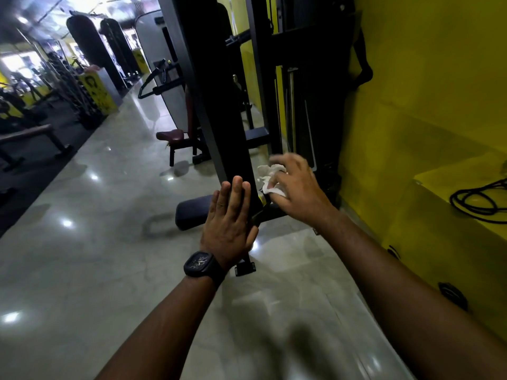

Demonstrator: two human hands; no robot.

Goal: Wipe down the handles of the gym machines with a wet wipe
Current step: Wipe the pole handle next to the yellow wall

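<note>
A crumpled white wet wipe (270, 178) is gripped in my right hand (297, 189), just right of the black upright post (219, 116) of a gym machine. My left hand (229, 223), with a black watch on the wrist, presses flat with straight fingers against the lower part of that post. A black bar or handle (267, 212) shows below my right hand, partly hidden by it. A dark padded seat (193, 211) lies low behind my left hand.
A yellow wall (425, 105) runs along the right, with a coiled black cable (477, 200) on a yellow ledge. Another machine with a maroon seat (170, 135) stands farther back. Punching bags (90, 48) and racks stand at left. The glossy tile floor (96, 242) stretches left.
</note>
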